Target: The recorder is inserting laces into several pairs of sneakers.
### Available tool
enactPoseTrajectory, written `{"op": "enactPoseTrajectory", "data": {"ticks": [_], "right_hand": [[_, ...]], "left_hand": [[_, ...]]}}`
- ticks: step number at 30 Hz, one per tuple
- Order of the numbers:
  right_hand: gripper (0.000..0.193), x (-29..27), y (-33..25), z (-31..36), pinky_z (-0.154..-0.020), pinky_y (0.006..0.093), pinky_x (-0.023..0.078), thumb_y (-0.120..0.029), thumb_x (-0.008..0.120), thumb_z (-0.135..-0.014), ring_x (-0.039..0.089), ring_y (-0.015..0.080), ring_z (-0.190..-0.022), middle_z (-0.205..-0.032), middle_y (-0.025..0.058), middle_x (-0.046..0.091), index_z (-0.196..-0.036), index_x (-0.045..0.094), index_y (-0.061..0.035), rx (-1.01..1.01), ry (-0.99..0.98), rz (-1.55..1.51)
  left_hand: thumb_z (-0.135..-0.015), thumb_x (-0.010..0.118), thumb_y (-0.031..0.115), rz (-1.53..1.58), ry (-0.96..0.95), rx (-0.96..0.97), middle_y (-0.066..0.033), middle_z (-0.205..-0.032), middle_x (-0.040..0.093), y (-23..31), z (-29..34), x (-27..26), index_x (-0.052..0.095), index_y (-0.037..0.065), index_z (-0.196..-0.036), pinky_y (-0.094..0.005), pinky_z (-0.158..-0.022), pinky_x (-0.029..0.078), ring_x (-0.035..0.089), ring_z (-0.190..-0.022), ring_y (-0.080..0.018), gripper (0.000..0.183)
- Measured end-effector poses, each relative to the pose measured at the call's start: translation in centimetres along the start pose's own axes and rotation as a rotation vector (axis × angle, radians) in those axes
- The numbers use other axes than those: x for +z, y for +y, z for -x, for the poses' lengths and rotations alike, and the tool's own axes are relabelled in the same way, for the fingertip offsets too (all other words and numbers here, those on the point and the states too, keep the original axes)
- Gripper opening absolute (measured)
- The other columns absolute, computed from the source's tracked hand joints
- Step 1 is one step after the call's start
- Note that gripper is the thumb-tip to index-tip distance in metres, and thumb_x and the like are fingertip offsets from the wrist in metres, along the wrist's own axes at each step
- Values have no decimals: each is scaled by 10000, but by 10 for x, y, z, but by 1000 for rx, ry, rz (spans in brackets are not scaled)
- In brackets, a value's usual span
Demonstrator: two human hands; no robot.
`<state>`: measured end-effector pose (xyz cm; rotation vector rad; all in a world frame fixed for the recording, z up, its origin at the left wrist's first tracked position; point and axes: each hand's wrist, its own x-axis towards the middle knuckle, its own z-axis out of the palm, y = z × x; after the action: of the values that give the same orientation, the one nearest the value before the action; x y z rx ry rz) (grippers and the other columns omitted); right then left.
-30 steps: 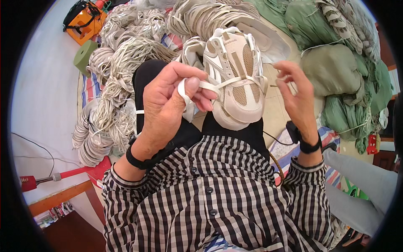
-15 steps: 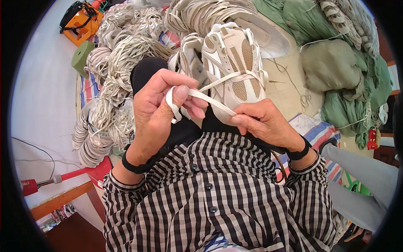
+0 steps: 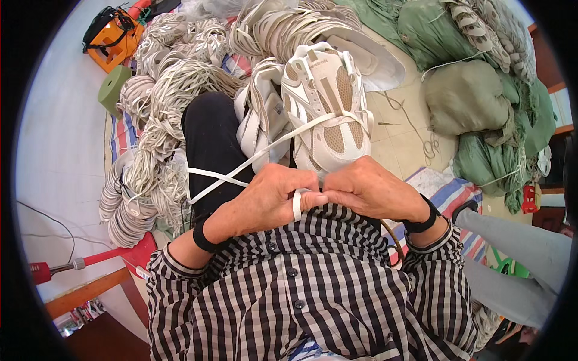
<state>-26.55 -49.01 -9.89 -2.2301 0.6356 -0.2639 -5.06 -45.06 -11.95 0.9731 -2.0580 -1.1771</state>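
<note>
Left hand pinches white shoelace. Right hand touches it, fingers curled; grip unclear. Beige sneaker sits just far.

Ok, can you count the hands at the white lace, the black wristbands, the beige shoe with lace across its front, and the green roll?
Hands at the white lace: 2, left hand and right hand
Black wristbands: 2, one on each wrist
Beige shoe with lace across: 1
Green roll: 1
Total: 6
</note>
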Motion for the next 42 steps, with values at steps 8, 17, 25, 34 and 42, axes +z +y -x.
{"op": "enactPoseTrajectory", "data": {"ticks": [8, 17, 25, 34, 42], "right_hand": [[189, -19, -5, 1, -553, 356, 424, -166, 620, -873, 508, 307, -548, -598, 157, 517, -789, 586, 0, -54, -78, -172], [115, -57, 40, -34, -649, 246, 438, -99, 590, -888, 534, 90, -706, -748, 35, 612, -921, 638, 0, 82, 745, -70], [111, -50, 65, -41, -659, 243, 429, -89, 582, -894, 512, 93, -714, -810, 2, 616, -952, 644, -19, 131, 606, -160], [106, -45, 52, -43, -697, 278, 455, -74, 596, -871, 563, 140, -744, -844, 51, 636, -948, 646, -20, 108, 660, -129], [99, -31, 13, -46, -745, 384, 433, -66, 659, -797, 554, 297, -822, -838, 92, 596, -889, 633, -42, -191, 590, 442]], "left_hand": [[-908, 632, 243, 280, -65, -4, -86, -652, 571, 6, -6, -11, 634, 0, -840, -280, -574, 431, 525, -600, -144, 252], [-916, 544, 153, 123, 493, -90, 8, -655, 555, -34, -60, -21, 616, 9, -837, -231, -579, 426, 504, -619, -65, 179], [-890, 536, 99, 67, 486, -202, -144, -697, 604, -51, -55, 7, 570, -36, -868, -349, -619, 464, 569, -628, -204, 141], [-951, 486, 88, 551, 487, -329, 7, -746, 547, -46, -52, -5, 558, 17, -959, -216, -593, 402, 453, -641, -54, 102], [-901, 529, 20, -83, 697, 34, -155, -727, 577, -19, -50, 3, 522, 44, -1080, -353, -634, 465, 595, -704, -345, 181]]}}
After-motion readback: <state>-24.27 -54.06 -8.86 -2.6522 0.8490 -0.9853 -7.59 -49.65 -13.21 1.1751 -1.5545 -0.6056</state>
